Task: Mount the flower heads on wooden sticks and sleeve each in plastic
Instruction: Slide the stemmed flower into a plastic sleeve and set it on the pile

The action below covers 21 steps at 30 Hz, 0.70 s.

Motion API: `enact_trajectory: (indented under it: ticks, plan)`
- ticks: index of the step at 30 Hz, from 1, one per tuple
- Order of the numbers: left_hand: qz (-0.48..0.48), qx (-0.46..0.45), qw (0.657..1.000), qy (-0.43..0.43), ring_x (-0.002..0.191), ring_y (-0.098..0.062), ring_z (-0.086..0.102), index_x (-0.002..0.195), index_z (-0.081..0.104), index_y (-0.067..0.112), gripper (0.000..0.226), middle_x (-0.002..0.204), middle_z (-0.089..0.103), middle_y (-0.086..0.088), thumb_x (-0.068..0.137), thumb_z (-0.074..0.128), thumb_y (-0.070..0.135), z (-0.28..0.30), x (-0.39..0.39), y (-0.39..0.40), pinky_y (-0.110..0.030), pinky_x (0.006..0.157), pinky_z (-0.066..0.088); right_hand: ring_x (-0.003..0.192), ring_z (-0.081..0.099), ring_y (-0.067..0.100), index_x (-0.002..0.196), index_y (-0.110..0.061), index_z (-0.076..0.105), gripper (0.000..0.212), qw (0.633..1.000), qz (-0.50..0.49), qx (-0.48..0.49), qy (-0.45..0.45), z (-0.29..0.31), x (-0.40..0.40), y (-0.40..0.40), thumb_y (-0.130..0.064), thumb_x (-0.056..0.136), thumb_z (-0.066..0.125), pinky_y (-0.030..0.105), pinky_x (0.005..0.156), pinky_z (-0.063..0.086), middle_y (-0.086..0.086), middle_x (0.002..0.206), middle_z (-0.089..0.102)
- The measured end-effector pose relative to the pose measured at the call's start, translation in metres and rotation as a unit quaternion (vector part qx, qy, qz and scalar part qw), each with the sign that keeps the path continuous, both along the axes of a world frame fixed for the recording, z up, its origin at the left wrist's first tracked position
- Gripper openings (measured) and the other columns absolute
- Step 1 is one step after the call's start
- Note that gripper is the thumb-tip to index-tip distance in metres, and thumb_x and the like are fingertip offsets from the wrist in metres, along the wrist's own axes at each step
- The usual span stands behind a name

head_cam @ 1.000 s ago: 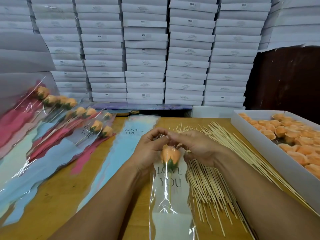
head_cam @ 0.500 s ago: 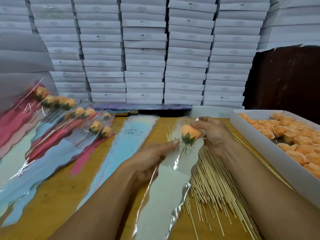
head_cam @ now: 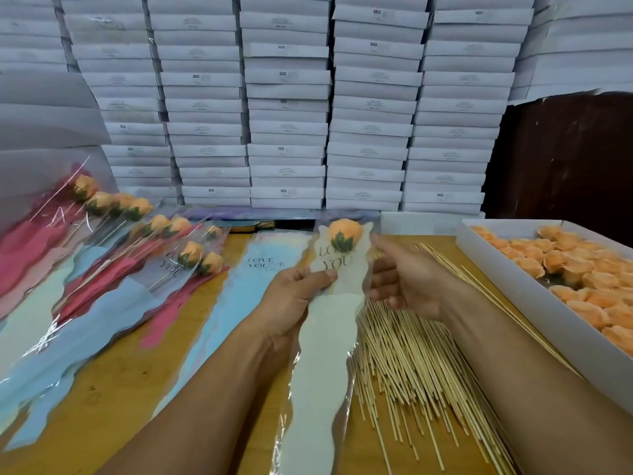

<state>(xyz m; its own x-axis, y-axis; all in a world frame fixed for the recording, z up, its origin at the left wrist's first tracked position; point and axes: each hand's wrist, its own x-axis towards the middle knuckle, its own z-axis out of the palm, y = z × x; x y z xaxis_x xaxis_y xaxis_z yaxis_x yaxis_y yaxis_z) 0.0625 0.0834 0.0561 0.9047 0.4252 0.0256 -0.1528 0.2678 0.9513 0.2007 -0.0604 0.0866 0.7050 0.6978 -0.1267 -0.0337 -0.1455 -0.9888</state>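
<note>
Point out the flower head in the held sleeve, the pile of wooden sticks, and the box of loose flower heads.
flower head (head_cam: 344, 234): head view, on the orange petals.
wooden sticks (head_cam: 407, 354): head view, middle of the pile.
box (head_cam: 561, 334): head view, on its white near wall.

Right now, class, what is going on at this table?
A person is sleeving paper flowers. The left hand pinches a plastic sleeve with an orange flower on a stick inside. The right hand is open beside it. Finished flowers lie left; sticks and a box of flower heads lie right.
</note>
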Motion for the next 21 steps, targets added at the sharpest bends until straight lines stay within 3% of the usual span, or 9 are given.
enact_trajectory:
  ticks: [3,6,8,11,14,16,19,21]
  plan:
    - [0.069,-0.007,0.998,-0.004,0.056,-0.027,0.069,0.087,0.071,-0.002,0.016,0.077,0.073,-0.021,0.093,0.065,0.011,0.003,0.001,0.003,-0.029,0.049,0.055,0.053,0.062,0.016,0.089,-0.007,0.075,0.053,0.975,0.189,-0.110,-0.043,0.004,-0.014,-0.003,-0.059,0.078,0.072,0.019,0.037,0.038,0.014,0.075,0.072]
    - [0.125,-0.019,0.992,-0.008,0.083,-0.044,0.071,0.110,0.063,-0.013,0.033,0.101,0.071,-0.031,0.092,0.068,0.013,0.003,0.003,0.006,-0.050,0.074,0.061,0.052,0.064,0.013,0.089,-0.008,0.078,0.036,0.947,0.286,-0.140,-0.042,0.003,-0.029,0.002,-0.043,0.081,0.076,0.015,0.034,0.034,0.013,0.080,0.074]
    - [0.151,-0.023,0.988,-0.011,0.090,-0.046,0.071,0.111,0.064,-0.011,0.032,0.101,0.072,-0.027,0.091,0.070,0.014,0.003,0.003,0.007,-0.055,0.079,0.060,0.053,0.064,0.012,0.093,-0.008,0.075,0.023,0.943,0.297,-0.145,-0.027,0.000,-0.039,0.008,-0.030,0.090,0.073,0.013,0.034,0.033,0.010,0.083,0.076]
    - [0.196,-0.006,0.981,-0.010,0.058,-0.023,0.071,0.078,0.067,0.005,0.016,0.072,0.074,-0.011,0.090,0.071,0.015,-0.001,0.007,0.015,-0.030,0.047,0.055,0.056,0.061,0.012,0.103,-0.004,0.070,0.018,0.955,0.265,-0.133,-0.008,-0.005,-0.048,0.017,-0.018,0.092,0.072,0.013,0.033,0.031,0.014,0.096,0.073]
    - [0.200,0.005,0.980,0.003,0.048,-0.016,0.066,0.050,0.067,0.019,0.041,0.058,0.068,-0.003,0.090,0.072,0.016,-0.001,0.009,0.017,-0.023,0.042,0.049,0.060,0.060,0.013,0.105,-0.004,0.069,0.017,0.965,0.238,-0.109,0.018,-0.007,-0.052,0.021,-0.013,0.092,0.071,0.014,0.034,0.028,0.015,0.097,0.072]
    - [0.207,0.025,0.978,0.013,0.049,-0.016,0.066,0.052,0.068,0.019,0.039,0.058,0.068,-0.003,0.091,0.072,0.019,0.000,0.009,0.016,-0.024,0.043,0.049,0.060,0.061,0.013,0.100,-0.006,0.068,0.010,0.968,0.229,-0.096,0.036,-0.006,-0.053,0.021,-0.011,0.092,0.070,0.013,0.033,0.027,0.012,0.090,0.072]
    - [0.234,0.081,0.968,0.042,0.054,-0.019,0.066,0.072,0.061,0.007,0.028,0.064,0.069,-0.007,0.091,0.072,0.025,0.000,0.011,0.015,-0.025,0.047,0.051,0.058,0.059,0.013,0.094,-0.007,0.066,0.003,0.970,0.222,-0.087,0.046,-0.006,-0.055,0.022,-0.008,0.092,0.068,0.013,0.033,0.026,0.009,0.080,0.071]
    - [0.236,0.094,0.966,0.055,0.065,-0.029,0.065,0.081,0.061,0.000,0.031,0.076,0.069,-0.018,0.091,0.072,0.027,0.000,0.011,0.012,-0.036,0.059,0.055,0.050,0.057,0.010,0.090,-0.007,0.064,0.003,0.973,0.213,-0.080,0.051,-0.007,-0.056,0.023,-0.005,0.091,0.066,0.013,0.031,0.026,0.006,0.072,0.069]
